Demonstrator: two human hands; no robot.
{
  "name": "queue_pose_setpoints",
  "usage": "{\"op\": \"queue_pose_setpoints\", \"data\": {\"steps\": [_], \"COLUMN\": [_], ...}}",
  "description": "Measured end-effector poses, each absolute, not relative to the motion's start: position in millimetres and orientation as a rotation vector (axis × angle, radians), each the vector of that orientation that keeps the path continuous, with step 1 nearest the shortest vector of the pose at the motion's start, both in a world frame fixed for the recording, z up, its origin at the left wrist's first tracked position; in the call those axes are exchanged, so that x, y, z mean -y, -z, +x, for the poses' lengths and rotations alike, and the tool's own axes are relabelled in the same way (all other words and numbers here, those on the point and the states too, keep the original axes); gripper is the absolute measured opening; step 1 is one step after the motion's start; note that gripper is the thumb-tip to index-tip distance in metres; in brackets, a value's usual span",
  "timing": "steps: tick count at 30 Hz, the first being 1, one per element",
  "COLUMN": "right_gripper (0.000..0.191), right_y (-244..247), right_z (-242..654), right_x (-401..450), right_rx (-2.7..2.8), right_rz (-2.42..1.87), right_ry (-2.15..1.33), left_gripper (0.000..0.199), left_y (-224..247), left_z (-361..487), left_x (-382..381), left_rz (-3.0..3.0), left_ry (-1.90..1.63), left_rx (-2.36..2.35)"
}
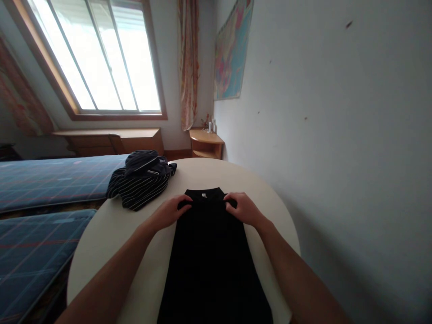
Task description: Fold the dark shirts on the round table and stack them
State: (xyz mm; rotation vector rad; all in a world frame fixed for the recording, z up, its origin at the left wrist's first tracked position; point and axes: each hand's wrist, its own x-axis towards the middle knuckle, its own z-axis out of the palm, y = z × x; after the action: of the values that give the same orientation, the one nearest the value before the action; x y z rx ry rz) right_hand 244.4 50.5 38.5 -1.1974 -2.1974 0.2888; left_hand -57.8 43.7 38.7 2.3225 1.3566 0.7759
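The two bare hands are holding a black garment point(212, 256) by its upper corners over a round, pale bench point(216, 171). The left hand point(168, 213) is pinching the corner beside the neck opening, its fingers point(185, 198) closing narrowly on the cloth; the right hand point(248, 209) is gripping the opposite corner in the same manner, thumb below and forefinger above. For this hold to be working well, both hands should probably be pinching at matching heights, pulling outward lightly and evenly, so that the neckline is staying level and the small white label point(204, 195) is remaining near the middle. Too hard a pull would likely be stretching the neck edge, while a slack side would be letting dark folds gather, which are hard to see against black fabric. Relative to the fingers, the garment is lying between and below them: its neck edge is spanning the gap, and its body is widening toward the wearer of the camera, its far end running out of view. A dark, striped clothing bundle point(143, 180) is resting in a heap at the bench's left edge, apart from the left hand, beside a plaid mattress point(60, 177).
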Motion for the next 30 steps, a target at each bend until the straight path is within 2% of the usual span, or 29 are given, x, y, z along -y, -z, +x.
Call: {"op": "queue_pose_setpoints", "data": {"steps": [4, 10, 16, 20, 25, 30], "right_gripper": [0.02, 0.02, 0.022, 0.024, 0.02, 0.017], "right_y": [-27, -10, -25, -33, -43, -44], "right_z": [241, 240, 244, 245, 247, 247], "right_x": [-62, -70, -54, -44, -40, -49], "right_rx": [2.147, 2.28, 2.365, 2.45, 2.404, 2.073], "right_rz": [-1.242, -1.348, -1.406, -1.395, -1.371, -1.193], "right_ry": [-0.224, -0.382, -0.511, -0.558, -0.433, -0.272], "left_gripper": [0.028, 0.036, 0.038, 0.035, 0.026, 0.034], "left_y": [-21, -5, -18, -24, -33, -38], "left_z": [-55, -59, -64, -68, -72, -65], "left_x": [-55, -64, -53, -43, -45, -55], "left_rz": [2.298, 2.308, 2.324, 2.282, 2.133, 1.957], "left_ry": [-0.91, -0.644, -0.41, -0.376, -0.564, -1.078], "left_rx": [-1.461, -1.474, -1.439, -1.349, -1.192, -1.283]}}
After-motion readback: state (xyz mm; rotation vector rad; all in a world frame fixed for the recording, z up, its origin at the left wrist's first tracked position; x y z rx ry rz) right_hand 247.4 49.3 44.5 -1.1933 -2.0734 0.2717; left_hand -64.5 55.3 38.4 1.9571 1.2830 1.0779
